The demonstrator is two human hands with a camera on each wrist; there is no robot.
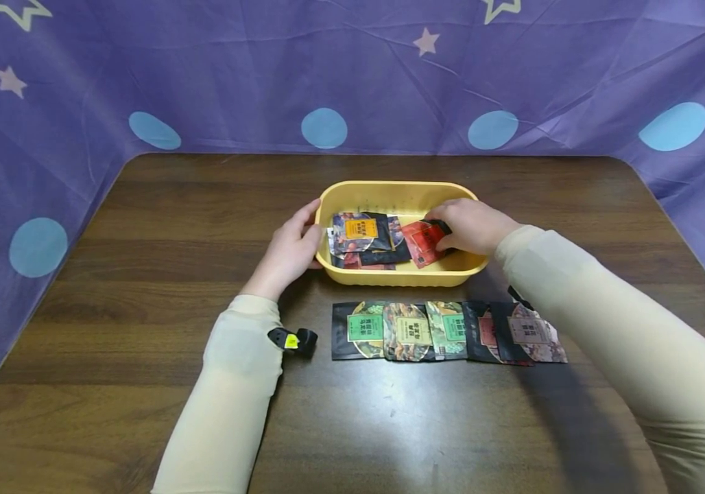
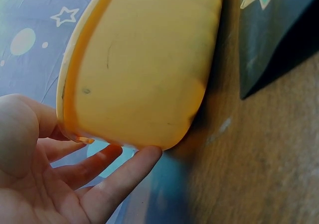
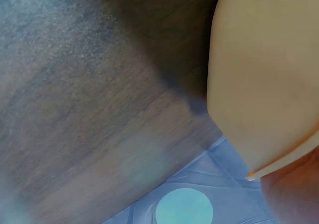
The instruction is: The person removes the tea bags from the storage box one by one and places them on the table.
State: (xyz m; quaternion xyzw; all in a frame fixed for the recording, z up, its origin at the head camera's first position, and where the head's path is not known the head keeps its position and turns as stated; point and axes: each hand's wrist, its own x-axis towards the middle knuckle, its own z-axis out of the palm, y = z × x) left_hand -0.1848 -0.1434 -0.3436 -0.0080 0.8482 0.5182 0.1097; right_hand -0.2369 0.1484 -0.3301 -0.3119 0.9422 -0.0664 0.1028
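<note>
One red sachet (image 1: 422, 250), pinched in the grip of the right hand (image 1: 474, 225) inside the yellow tub (image 1: 396, 278), could catch the rim and slip free if lifted too low, the left hand (image 1: 287, 248) just touching the tub's end with extended fingers.

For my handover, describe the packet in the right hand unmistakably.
On the table sits a yellow tub. In its right half, the right hand holds the red packet, its bright red face unlike the orange-labelled packet to its left.
</note>
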